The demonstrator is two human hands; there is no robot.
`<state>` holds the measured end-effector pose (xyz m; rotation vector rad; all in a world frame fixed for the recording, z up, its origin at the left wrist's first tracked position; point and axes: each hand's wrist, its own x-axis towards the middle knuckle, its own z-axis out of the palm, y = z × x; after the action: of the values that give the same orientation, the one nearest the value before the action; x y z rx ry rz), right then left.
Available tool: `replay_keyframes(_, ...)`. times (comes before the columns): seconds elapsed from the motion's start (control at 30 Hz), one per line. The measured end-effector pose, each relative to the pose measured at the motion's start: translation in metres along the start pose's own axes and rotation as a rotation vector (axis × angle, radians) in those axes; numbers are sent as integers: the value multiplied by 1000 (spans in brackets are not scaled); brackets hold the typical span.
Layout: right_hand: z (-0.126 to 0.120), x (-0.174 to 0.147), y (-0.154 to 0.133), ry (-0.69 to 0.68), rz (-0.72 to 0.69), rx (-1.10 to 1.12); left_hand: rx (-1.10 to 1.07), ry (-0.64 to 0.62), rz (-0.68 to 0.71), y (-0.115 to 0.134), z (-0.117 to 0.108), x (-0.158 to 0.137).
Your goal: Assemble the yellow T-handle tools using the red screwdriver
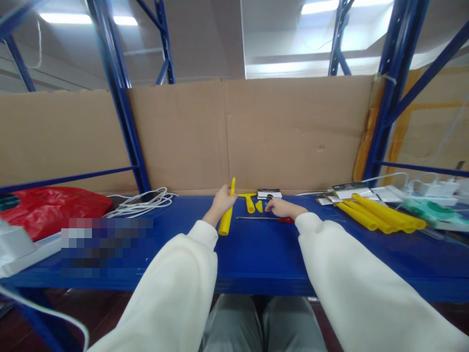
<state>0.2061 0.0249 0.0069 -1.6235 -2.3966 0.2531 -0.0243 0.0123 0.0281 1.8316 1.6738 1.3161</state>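
1. Yellow tube [225, 222]: I saw it over the middle of the blue table [256, 259], in the person's left hand [221, 201], slanted, its narrow end pointing away and its wide end toward the near edge.
2. The left hand was closed around the yellow tube's upper part (fingers and thumb wrapped it, as far as my feed showed).
3. The right hand [281, 208] had its fingers bent downward, near the small yellow piece [259, 206]; from my end I could not tell how far open it was or whether it held anything (the fingertips were too small on my screen).
4. Between the hands I made out a T-shaped yellow piece [250, 204], just beside the small yellow piece, with a black-and-white packet [269, 194] behind.
5. A red-handled tool [287, 220] lay crosswise nearer the person, its thin shaft pointing left.
6. Well to the right I saw more yellow tubes [383, 211] lying together; to the left, a white cable [156, 200] and a red bag [58, 208].
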Motion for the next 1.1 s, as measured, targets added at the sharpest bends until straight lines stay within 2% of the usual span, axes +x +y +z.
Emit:
replay_keyframes(0.23,2,-1,-8,16,109,-179,239,33,212,6,-8,-20)
replay_keyframes(0.37,0,1,-10,-14,144,-187,258,-58,410,-1,-7,-22)
replay_keyframes(0.5,-7,-4,-3,82,175,-160,225,-121,522,-16,-1,-20)
replay_keyframes(0.67,-16,-21,8,145,190,-81,331,-97,426,-25,1,-23)
replay_keyframes(0.8,-18,-30,14,114,130,-63,379,-60,377,-25,0,-24)
replay_keyframes(0.9,-21,-34,16,91,47,-15,384,-31,279,-23,-2,-23)
replay_keyframes(1.0,-25,-41,17,84,26,10,382,-17,191,-22,-3,-22)
replay_keyframes(1.1,-26,-48,20,6,11,28,374,-20,146,-23,-4,-22)
